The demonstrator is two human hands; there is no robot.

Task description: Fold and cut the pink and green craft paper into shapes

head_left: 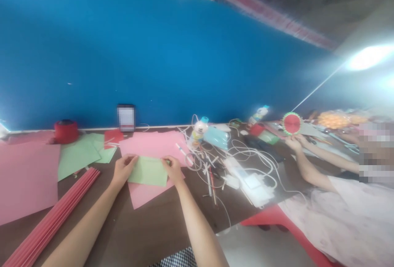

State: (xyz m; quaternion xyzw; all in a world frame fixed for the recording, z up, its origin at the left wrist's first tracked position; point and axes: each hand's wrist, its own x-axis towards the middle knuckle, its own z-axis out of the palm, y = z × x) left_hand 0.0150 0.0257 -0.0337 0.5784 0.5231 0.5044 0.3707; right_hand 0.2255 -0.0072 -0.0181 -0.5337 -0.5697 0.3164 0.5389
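A light green sheet of paper (148,172) is stretched between my two hands, just above the dark table. My left hand (123,168) pinches its left upper corner, thumb on top. At the opposite upper corner, my right hand (174,169) grips the sheet between thumb and fingers. Beneath it lies pink paper (140,197), showing below the green edge. More pink paper (155,141) spreads behind my hands. To the left rests a long pleated strip of pink-red paper (52,219), and green sheets (81,154) lie beyond it.
A red tape roll (66,131) and a phone (126,118) stand by the blue wall (147,45). Right of my hands are tangled white cables (246,154), a white power strip (250,185) and a small bottle (200,129). Further right, another person's hands (295,141) hold a round red-and-green paper fan (291,123).
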